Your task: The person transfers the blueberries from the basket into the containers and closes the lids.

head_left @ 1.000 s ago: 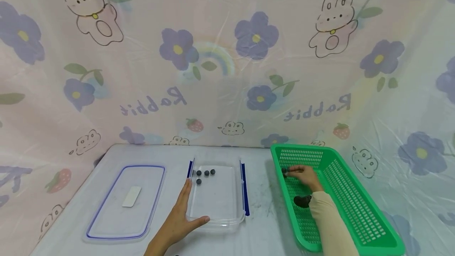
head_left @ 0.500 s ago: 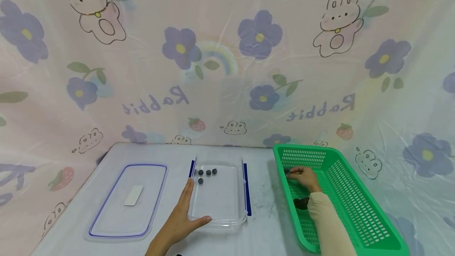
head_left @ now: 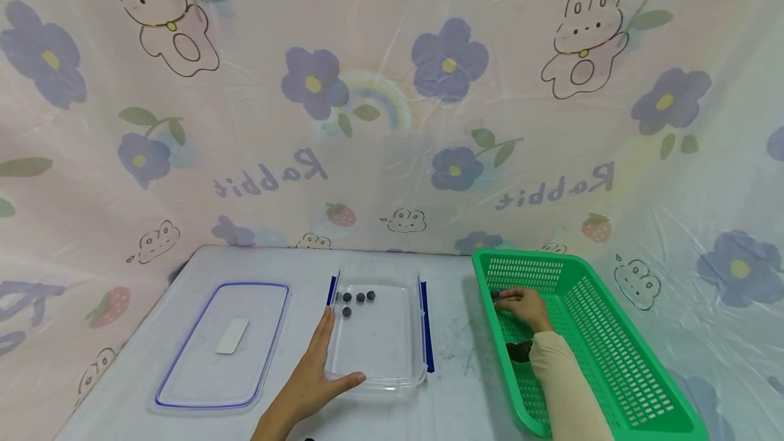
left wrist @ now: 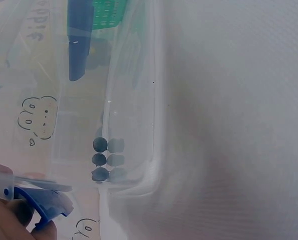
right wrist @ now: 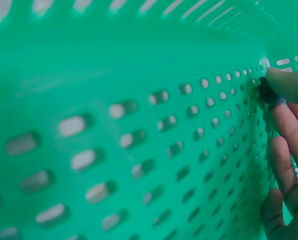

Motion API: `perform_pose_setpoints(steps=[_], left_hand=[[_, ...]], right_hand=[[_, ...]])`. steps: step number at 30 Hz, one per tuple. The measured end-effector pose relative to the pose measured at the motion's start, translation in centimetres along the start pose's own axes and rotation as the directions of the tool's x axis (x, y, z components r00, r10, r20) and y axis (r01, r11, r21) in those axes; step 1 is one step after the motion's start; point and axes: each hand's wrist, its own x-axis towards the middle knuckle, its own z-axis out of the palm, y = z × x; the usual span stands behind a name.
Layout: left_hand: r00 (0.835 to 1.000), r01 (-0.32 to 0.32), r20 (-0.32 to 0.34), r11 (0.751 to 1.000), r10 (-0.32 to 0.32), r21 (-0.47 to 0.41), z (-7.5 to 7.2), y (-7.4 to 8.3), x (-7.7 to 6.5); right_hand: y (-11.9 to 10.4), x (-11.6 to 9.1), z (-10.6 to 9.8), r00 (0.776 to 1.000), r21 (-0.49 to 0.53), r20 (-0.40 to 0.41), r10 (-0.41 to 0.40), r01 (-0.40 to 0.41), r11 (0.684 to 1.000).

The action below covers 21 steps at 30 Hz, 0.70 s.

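Rabbit-print curtain point(head_left: 380, 155) backs the tabletop point(head_left: 454, 305). Head view: left hand point(head_left: 314, 369), fingers extended, at the clear container point(head_left: 370, 349); four blueberries point(head_left: 361, 297) inside, left-wrist view showing three. Right hand point(head_left: 525, 307) inside green basket point(head_left: 612, 332); right-wrist view alone clearly shows thumb and finger pinching another blueberry point(right wrist: 269, 93).

The left hand point(head_left: 312, 371) extends its fingers, thumb spread wide; the right hand point(head_left: 528, 307), its forearm point(head_left: 568, 386) sleeved, pinches between thumb and finger.

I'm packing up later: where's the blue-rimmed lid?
In the head view, the blue-rimmed lid lies at the left on the table, left of the clear box and the left hand.
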Motion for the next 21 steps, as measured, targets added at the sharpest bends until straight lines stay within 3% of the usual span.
perform_pose_setpoints(steps=[14,21], left_hand=[[1.000,-0.002,0.000,1.000,0.002,-0.001,-0.1,0.1,-0.1],[1.000,-0.011,-0.006,1.000,0.011,-0.003,0.0,0.1,-0.1]], right_hand=[[0.0,0.5,-0.6,0.999,0.060,-0.038,0.017,-0.015,0.998],[-1.2,0.9,-0.9,0.998,0.152,-0.042,0.048,-0.041,0.987]])
